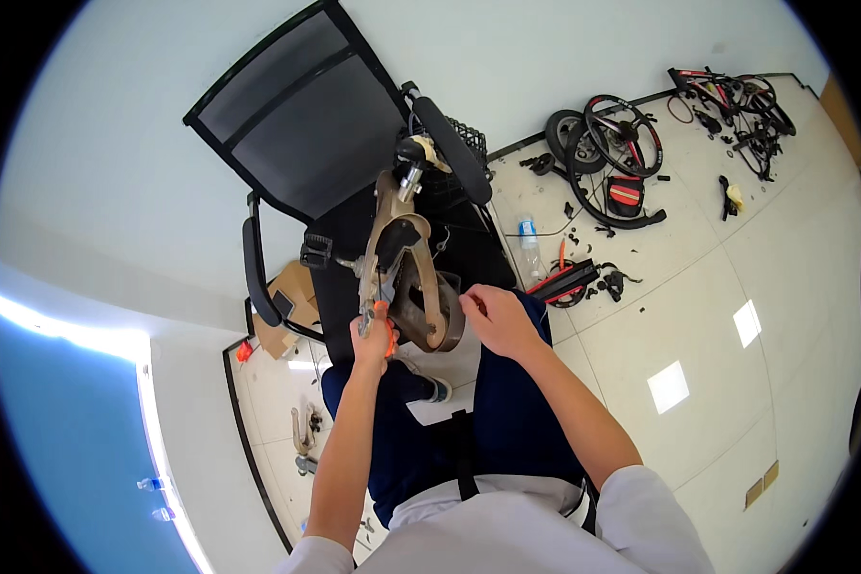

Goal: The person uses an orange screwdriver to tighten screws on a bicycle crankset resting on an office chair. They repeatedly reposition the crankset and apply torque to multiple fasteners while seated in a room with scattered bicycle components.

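Note:
A worn, beige-brown bicycle frame part (pixel 388 210) lies on the seat of a black mesh office chair (pixel 297 124) in front of me. A curved grey-brown guard (pixel 456 325) sits at its near end, and a black pedal (pixel 316 251) sticks out at its left. My left hand (pixel 375 342) is closed around an orange-handled tool (pixel 383 311) at the near left of the frame; the tool's working end is hard to make out. My right hand (pixel 499 323) has its fingers curled together at the guard's right edge. Whatever they pinch is hidden.
Bicycle wheels (pixel 631 143), a second dismantled bike (pixel 737 96) and small black parts lie along the wall at right. A water bottle (pixel 529 239) stands near the chair. Cardboard with a phone (pixel 283 304) is left of the chair; metal parts (pixel 306 430) lie on the floor.

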Motion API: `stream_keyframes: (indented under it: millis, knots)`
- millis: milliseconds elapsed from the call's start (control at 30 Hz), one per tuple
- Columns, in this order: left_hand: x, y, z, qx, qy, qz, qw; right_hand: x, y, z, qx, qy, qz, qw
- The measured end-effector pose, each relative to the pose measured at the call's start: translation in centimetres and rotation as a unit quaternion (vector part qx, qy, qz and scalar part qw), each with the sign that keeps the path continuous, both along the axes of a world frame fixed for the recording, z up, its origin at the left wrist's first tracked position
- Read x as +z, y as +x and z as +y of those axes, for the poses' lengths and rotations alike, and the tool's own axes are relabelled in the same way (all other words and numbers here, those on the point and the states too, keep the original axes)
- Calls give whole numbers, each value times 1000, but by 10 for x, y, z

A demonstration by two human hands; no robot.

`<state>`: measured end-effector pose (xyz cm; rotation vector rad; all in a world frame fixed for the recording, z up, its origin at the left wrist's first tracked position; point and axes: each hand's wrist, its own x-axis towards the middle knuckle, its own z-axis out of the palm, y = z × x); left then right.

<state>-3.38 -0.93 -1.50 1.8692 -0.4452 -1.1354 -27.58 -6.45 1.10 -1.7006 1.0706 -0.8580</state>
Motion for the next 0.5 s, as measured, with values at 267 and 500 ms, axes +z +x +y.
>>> stream_keyframes:
  millis: [267,500]
  knots:
    - [8,26,3,154,-87,536,826,5,-15,14,-19,87,-23,996]
    - [19,35,-12,96,-43,445,890,7,13,14,-13,89,-28,996]
